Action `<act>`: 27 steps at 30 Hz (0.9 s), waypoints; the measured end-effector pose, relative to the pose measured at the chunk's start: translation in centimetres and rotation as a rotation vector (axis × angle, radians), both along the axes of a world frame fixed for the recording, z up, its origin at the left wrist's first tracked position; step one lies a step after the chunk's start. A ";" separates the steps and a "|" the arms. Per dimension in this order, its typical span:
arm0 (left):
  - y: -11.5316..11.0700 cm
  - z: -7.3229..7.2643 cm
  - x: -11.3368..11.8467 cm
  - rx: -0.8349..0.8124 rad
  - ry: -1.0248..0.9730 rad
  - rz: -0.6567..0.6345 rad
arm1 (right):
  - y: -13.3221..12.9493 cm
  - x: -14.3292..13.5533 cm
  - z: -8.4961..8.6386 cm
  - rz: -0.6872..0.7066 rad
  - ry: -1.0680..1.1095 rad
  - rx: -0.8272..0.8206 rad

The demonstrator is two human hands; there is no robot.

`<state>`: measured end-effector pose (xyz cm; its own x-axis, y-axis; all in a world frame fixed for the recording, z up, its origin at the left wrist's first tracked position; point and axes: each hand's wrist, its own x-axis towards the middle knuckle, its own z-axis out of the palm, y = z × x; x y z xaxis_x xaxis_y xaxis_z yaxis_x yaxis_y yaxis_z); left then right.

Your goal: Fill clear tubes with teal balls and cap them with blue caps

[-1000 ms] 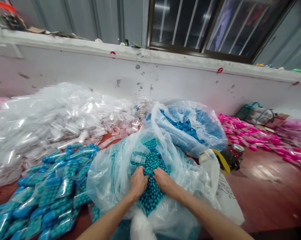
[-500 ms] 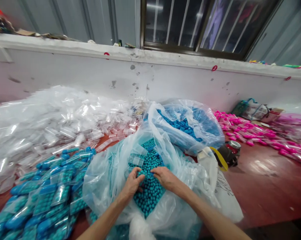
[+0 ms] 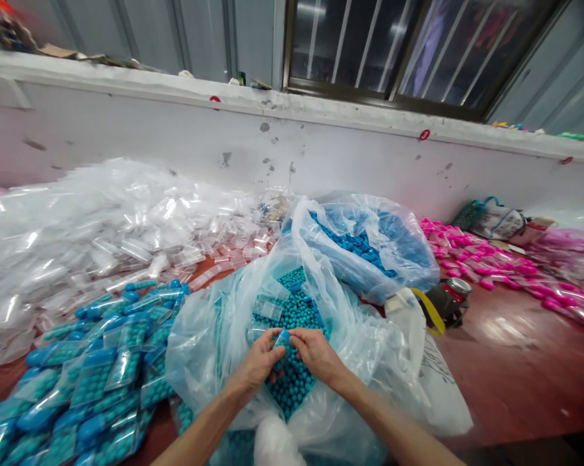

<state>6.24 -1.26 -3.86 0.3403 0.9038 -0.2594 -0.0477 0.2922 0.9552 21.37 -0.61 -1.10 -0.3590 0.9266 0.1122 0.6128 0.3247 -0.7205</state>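
Observation:
Both hands meet over a clear plastic bag [image 3: 199, 343] of teal beads [image 3: 294, 388]. A small clear packet with a blue cap [image 3: 282, 337] is between them. My left hand [image 3: 261, 359] is closed on the packet from the left, fingertips and thumb pinching it. My right hand [image 3: 318, 353] pinches at the blue cap from the right. Two flat clear sachets [image 3: 268, 309] lie on the beads just behind my hands. To the left is a pile of packets filled with teal beads and blue caps [image 3: 92, 375].
Clear sachets [image 3: 102, 220] are heaped at the back left. Behind the bead bag is a bag of blue caps [image 3: 364, 243]. Pink pieces [image 3: 495, 259], a dark item with a metal lid [image 3: 456, 288] and a white sack [image 3: 442, 388] lie right on the red table [image 3: 524, 362].
My hands have come together; my right hand has moved left with the blue cap, which is now at the packet. The camera view has shifted slightly.

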 end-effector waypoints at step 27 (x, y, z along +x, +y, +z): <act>-1.4 0.7 0.9 -0.058 0.019 0.138 | -1.0 1.1 -0.8 0.078 0.330 -0.313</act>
<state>7.12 -2.70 -3.19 0.2083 0.9248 -0.3183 -0.0729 0.3392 0.9379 22.45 -1.60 -1.91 -0.4216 0.9055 -0.0489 0.3164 0.0963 -0.9437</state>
